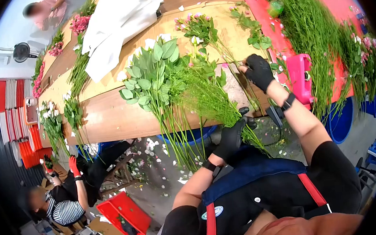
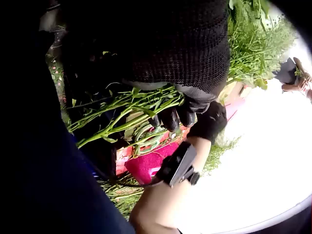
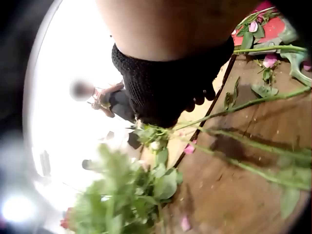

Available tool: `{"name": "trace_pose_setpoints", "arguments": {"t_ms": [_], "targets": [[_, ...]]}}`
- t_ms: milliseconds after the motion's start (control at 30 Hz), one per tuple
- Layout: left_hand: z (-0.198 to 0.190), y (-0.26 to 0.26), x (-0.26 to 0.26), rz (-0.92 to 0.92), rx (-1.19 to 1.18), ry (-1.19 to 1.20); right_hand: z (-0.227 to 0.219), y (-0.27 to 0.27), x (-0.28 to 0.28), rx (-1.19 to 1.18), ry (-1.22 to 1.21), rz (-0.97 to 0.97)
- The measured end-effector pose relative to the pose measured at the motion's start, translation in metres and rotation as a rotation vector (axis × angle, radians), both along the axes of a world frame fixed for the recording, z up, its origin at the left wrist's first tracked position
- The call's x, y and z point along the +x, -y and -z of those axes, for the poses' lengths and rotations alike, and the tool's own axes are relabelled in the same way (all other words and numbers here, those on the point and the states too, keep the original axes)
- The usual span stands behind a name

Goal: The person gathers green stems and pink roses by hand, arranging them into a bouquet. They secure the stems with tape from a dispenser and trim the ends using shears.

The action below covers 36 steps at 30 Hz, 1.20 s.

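My left hand [image 1: 232,141], in a black glove, grips a bunch of feathery green foliage [image 1: 210,98] by its stems. In the left wrist view those stems [image 2: 117,119] run out below the curled fingers. Farther right over the table, my right hand [image 1: 260,73], also gloved in black, pinches a thin flower stem [image 3: 219,112] at its fingertips. Beside the foliage lie white roses [image 1: 149,44] with broad leaves, their long stems hanging past the table edge. Pink-budded flowers [image 1: 196,22] lie beyond, their stems reaching toward my right hand.
A bright pink plastic case [image 1: 300,80] stands right of my right hand. Long green grass-like stems [image 1: 304,28] cover the red cloth. White wrapping sheets [image 1: 119,23] lie at the back left. Blue buckets [image 1: 340,121] stand below the table. Another person in red gloves [image 1: 74,166] works at lower left.
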<state>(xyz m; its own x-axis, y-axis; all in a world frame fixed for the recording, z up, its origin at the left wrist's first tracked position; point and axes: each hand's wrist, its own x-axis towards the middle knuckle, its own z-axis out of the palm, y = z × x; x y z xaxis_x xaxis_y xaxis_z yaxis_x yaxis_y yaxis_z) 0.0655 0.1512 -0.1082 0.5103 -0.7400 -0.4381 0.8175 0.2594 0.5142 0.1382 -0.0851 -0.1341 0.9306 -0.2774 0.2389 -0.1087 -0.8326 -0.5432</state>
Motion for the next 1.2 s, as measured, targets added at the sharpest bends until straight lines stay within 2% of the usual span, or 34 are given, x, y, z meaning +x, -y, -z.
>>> {"name": "trace_pose_setpoints", "arguments": {"t_ms": [33, 67, 133, 233, 300, 400, 467, 500, 567, 600, 633, 700, 733, 767, 800, 833, 900, 933, 967, 1033, 1067, 1133, 1167, 1200], "targets": [[-0.003, -0.002, -0.002, 0.032, 0.032, 0.073, 0.006, 0.007, 0.007, -0.191, 0.008, -0.062], [0.001, -0.002, -0.004, 0.022, 0.043, 0.175, 0.019, 0.013, 0.011, -0.181, 0.031, -0.069], [-0.015, -0.003, 0.0, 0.005, 0.043, 0.163, 0.044, 0.02, 0.016, -0.161, 0.08, -0.086], [-0.016, -0.008, 0.001, -0.056, 0.033, 0.14, 0.007, -0.011, -0.006, 0.31, 0.096, 0.165], [-0.018, -0.012, 0.004, -0.067, 0.081, 0.133, 0.011, -0.025, -0.029, 0.231, -0.027, 0.137], [-0.009, -0.017, 0.005, -0.063, 0.126, 0.257, 0.026, -0.039, -0.042, 0.101, -0.192, 0.137], [-0.01, -0.019, 0.006, -0.134, 0.048, 0.053, 0.03, -0.043, -0.041, 0.098, -0.222, 0.143], [-0.014, -0.019, 0.007, -0.169, 0.009, -0.049, 0.033, -0.043, -0.039, 0.102, -0.156, 0.139], [-0.026, -0.023, 0.01, -0.176, 0.03, -0.03, 0.035, -0.037, -0.034, 0.11, -0.023, 0.134], [-0.03, -0.025, 0.012, -0.18, 0.039, -0.018, 0.032, -0.031, -0.034, 0.141, 0.075, 0.063], [-0.03, -0.026, 0.013, -0.202, 0.01, -0.025, 0.028, -0.028, -0.036, 0.191, 0.168, 0.054], [-0.024, -0.03, 0.015, -0.252, -0.05, -0.038, 0.01, -0.023, -0.054, 0.48, -0.042, 0.11], [-0.023, -0.033, 0.017, -0.246, -0.06, -0.055, -0.022, -0.031, -0.064, 0.978, -0.025, 0.136], [-0.022, -0.036, 0.02, -0.245, -0.07, -0.071, -0.021, -0.024, -0.076, 0.898, -0.06, 0.053], [-0.024, -0.038, 0.021, -0.247, -0.078, -0.09, -0.035, -0.031, -0.086, 1.016, -0.089, 0.076], [-0.031, -0.04, 0.021, -0.217, -0.054, 0.076, -0.053, -0.037, -0.099, 1.134, -0.123, 0.099], [-0.048, -0.042, 0.02, -0.158, 0.01, 0.399, -0.072, -0.047, -0.123, 1.186, -0.208, 0.021], [-0.048, -0.044, 0.02, -0.163, -0.017, 0.377, -0.084, -0.057, -0.133, 1.134, -0.201, 0.032], [-0.048, -0.045, 0.019, -0.168, -0.043, 0.354, -0.088, -0.063, -0.141, 1.153, -0.201, -0.039], [-0.062, -0.044, 0.018, -0.237, -0.13, 0.003, -0.086, -0.075, -0.158, 1.092, -0.273, -0.074], [-0.074, -0.043, 0.015, -0.267, -0.108, 0.018, -0.079, -0.084, -0.164, 1.021, -0.256, -0.095], [-0.052, -0.059, 0.01, -0.061, 0.306, 0.978, -0.076, -0.101, -0.169, 0.96, -0.217, -0.142], [-0.047, -0.064, 0.006, -0.055, 0.364, 1.125, -0.072, -0.104, -0.171, 0.91, -0.276, -0.193], [-0.042, -0.068, 0.002, -0.058, 0.43, 1.274, -0.067, -0.107, -0.171, 0.816, -0.228, -0.245]]}}
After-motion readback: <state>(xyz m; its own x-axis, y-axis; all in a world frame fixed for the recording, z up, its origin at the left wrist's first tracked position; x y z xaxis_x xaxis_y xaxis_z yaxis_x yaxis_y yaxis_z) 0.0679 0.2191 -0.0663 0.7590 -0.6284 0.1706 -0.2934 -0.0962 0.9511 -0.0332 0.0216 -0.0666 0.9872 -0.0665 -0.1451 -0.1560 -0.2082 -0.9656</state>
